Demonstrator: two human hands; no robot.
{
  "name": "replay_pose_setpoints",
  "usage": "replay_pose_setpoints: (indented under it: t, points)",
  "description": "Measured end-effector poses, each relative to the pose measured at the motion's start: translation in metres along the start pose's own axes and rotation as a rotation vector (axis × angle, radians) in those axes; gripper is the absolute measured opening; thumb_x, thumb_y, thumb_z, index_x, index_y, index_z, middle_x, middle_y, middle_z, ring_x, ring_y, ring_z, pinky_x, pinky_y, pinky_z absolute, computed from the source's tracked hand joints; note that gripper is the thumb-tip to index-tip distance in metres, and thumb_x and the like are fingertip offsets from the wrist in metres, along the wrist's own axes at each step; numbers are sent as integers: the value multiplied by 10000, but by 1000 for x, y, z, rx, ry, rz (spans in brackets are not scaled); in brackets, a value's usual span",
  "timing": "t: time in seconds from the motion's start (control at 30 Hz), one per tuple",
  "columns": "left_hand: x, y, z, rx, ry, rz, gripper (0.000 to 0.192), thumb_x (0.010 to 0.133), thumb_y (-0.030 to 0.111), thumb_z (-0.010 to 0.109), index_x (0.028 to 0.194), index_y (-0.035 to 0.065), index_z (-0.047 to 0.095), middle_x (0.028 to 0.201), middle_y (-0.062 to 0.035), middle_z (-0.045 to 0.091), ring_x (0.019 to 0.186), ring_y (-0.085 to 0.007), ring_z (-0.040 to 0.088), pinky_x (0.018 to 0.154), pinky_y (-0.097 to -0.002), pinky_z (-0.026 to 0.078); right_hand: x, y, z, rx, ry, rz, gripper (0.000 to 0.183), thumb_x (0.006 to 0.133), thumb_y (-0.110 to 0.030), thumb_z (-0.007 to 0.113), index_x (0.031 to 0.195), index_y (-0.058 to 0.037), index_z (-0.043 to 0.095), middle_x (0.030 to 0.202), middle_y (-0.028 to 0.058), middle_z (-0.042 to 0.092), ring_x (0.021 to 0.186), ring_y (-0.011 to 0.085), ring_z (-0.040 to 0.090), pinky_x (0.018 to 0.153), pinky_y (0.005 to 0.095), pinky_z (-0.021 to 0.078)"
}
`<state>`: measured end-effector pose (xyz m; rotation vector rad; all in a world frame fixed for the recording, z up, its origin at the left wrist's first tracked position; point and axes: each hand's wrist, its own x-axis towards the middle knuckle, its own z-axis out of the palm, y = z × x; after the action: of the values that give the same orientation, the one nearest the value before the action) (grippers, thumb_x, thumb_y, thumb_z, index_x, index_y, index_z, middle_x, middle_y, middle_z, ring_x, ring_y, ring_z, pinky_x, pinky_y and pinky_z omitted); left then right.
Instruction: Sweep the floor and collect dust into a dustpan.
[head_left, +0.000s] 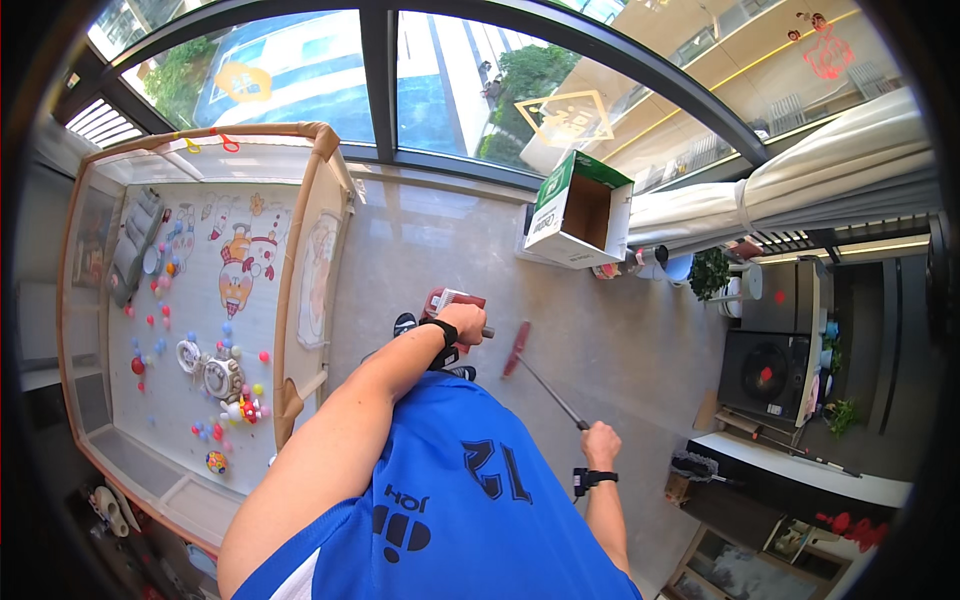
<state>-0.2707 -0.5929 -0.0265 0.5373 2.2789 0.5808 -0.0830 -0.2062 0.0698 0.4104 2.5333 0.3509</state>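
Note:
My left hand (460, 324) is closed around the grey handle of a red dustpan (448, 301), in front of my body and above my shoes. A pale, comb-like strip runs along the dustpan's upper part. Lower right, my right hand (601, 444) grips the dark handle of a broom (553, 390). Its red head (517, 349) rests on the grey floor, to the right of the dustpan and apart from it. Both wrists wear black bands. My fingertips are partly hidden.
A playpen (306, 195) with small balls and toys stands at the left. An open cardboard box (559, 217) is by the window, near a tied curtain (810, 180). Potted plants (707, 274), an outdoor fan unit (763, 373) and a low cabinet (731, 514) line the right.

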Motion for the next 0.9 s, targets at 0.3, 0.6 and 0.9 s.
replay_pose_setpoints:
  t: [0.3,0.6,0.9]
  points:
    - [-1,0,-5,-17,-103,-6,286,738,243,656,895,29,762,952,-226,729,918,-377,709,813,-462,568,-10,-31,-2,169,-36,16,330,826,-349,749,918,-32,753,937,206,738,922,395,713,805,474,567]
    - [-1,0,-5,0,-24,9,270,762,213,626,905,24,755,959,-237,725,923,-386,707,828,-463,566,-17,76,-7,221,-32,310,281,813,-310,774,938,-58,777,999,188,743,947,376,714,837,464,564]
    - [0,2,-6,6,-36,3,262,766,205,626,904,24,755,970,-232,726,935,-385,703,829,-464,564,-3,85,-12,-23,116,209,191,841,-197,678,893,-26,746,914,197,741,889,374,725,773,470,572]
